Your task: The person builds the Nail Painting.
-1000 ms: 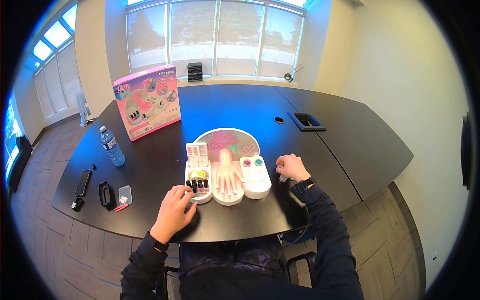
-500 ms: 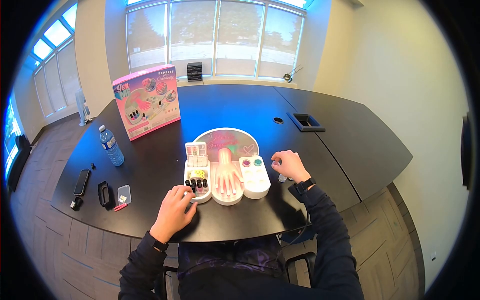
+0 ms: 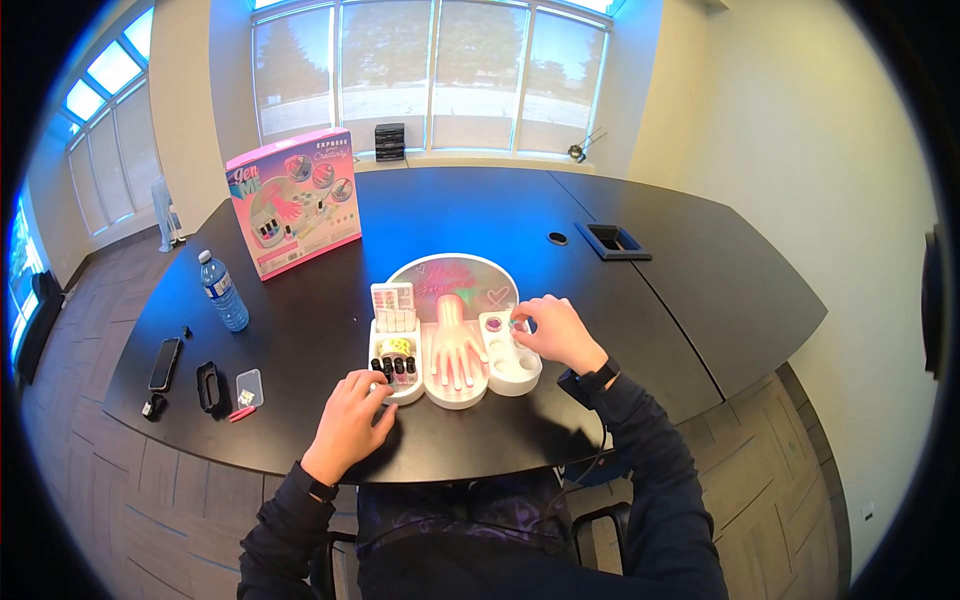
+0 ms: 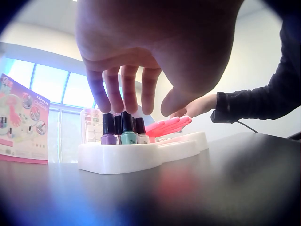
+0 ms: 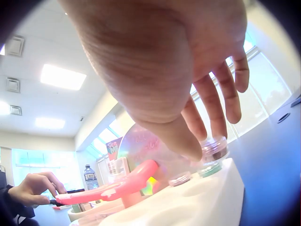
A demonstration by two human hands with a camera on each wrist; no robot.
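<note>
My right hand [image 3: 562,335] is over the right-hand section of a white manicure stand [image 3: 516,384]. Its thumb and fingers pinch a small clear jar [image 5: 217,149] with dark contents, right above a teal jar [image 5: 210,170] set in a well. Another small jar [image 3: 493,324], purple, sits in the well beside that one. My left hand [image 3: 350,415] stays at the front of the left section, fingers loosely extended with the tips close to the black caps of several nail polish bottles [image 4: 129,136]. Between the hands lies a pink model hand [image 3: 456,350], palm down.
Behind the model hand stands a rounded mirror panel [image 3: 450,275]. A pink box [image 3: 295,205] and a water bottle [image 3: 223,292] stand to the left. Nearer left lie a phone [image 3: 165,365], a black band [image 3: 209,388] and a clear case [image 3: 250,388].
My right hand has lifted from the small jars on the table and moved left over the stand, bringing a jar with it. The left hand has stayed in place.
</note>
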